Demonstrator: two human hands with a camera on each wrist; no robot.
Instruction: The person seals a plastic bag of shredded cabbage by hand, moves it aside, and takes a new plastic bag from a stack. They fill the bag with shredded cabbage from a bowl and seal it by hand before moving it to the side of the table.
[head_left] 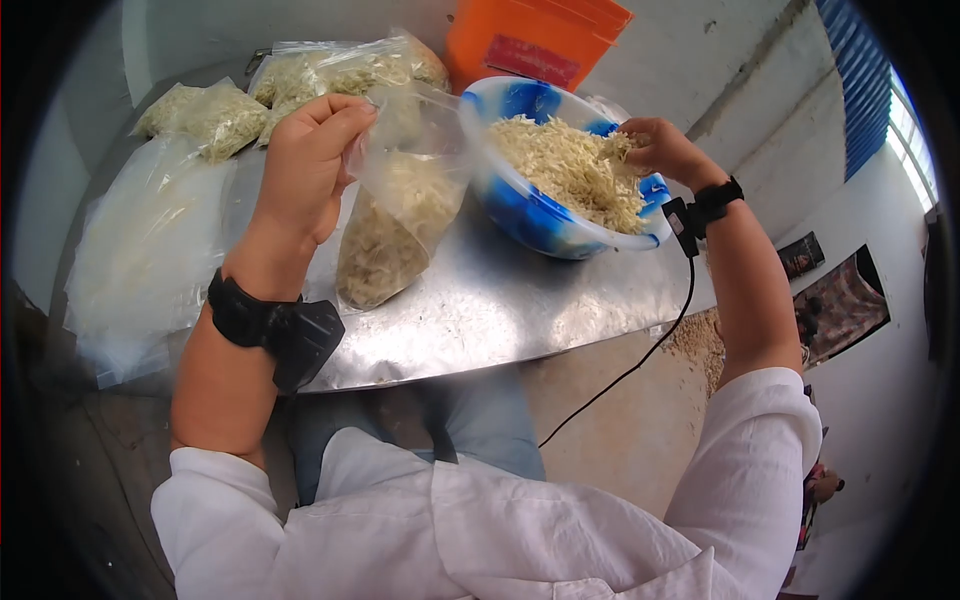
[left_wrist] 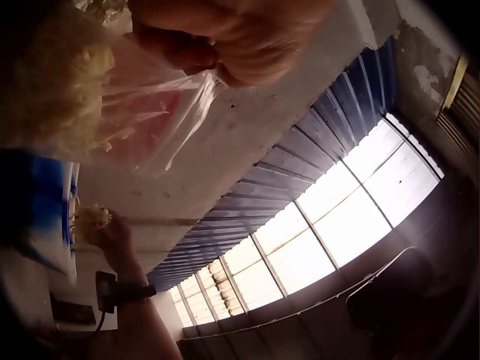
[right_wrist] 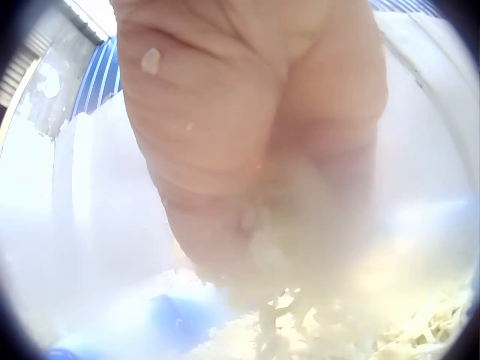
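Observation:
My left hand [head_left: 312, 165] pinches the top edge of a clear plastic bag [head_left: 420, 190], partly filled with pale shreds and resting on the metal table. In the left wrist view the left hand [left_wrist: 232, 34] grips the bag's film [left_wrist: 150, 112]. At the bowl's right side, my right hand [head_left: 665, 152] holds a clump of shreds [head_left: 622, 150] over the heap [head_left: 570, 170] in the blue and white bowl [head_left: 520, 220]. The right wrist view shows the right hand [right_wrist: 255, 127] close up, its fingers curled round blurred shreds [right_wrist: 300, 225].
Several filled bags [head_left: 340, 75] lie at the table's back left. Flat, clear bags [head_left: 150, 240] are stacked at the left. An orange container [head_left: 530, 40] stands behind the bowl. A black cable [head_left: 625, 375] hangs from the right wrist beyond the metal table's [head_left: 470, 330] front edge.

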